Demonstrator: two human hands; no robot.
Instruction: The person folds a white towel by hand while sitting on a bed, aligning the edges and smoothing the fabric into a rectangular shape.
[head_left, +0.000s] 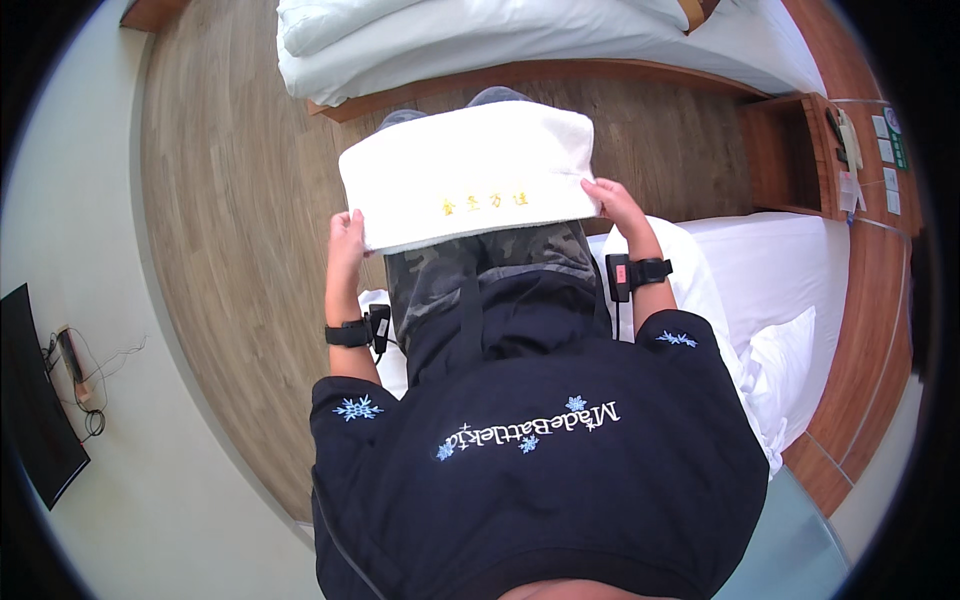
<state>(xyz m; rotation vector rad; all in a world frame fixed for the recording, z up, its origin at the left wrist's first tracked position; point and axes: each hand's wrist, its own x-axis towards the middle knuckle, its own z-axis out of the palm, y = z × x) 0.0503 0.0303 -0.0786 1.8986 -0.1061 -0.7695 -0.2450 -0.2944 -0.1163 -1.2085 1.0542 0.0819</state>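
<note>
A white terry towel (457, 161) with yellow embroidered writing near its lower edge is spread across my lap, over the knees of my camouflage trousers (435, 277). My left hand (349, 234) pinches its lower left corner between thumb and fingers. At the lower right edge my right hand (611, 201) grips the cloth in the same way, thumb on top. The towel's far edge sags over my knees, and its underside is hidden. Each wrist wears a black strap with a small box.
Ahead stands a bed (525, 37) with white bedding on a wooden frame. A second white bed (780, 262) is at my right, with a wooden nightstand (821, 157) between them. Wood flooring (217, 187) runs along the left, where a television (37, 397) hangs on the wall.
</note>
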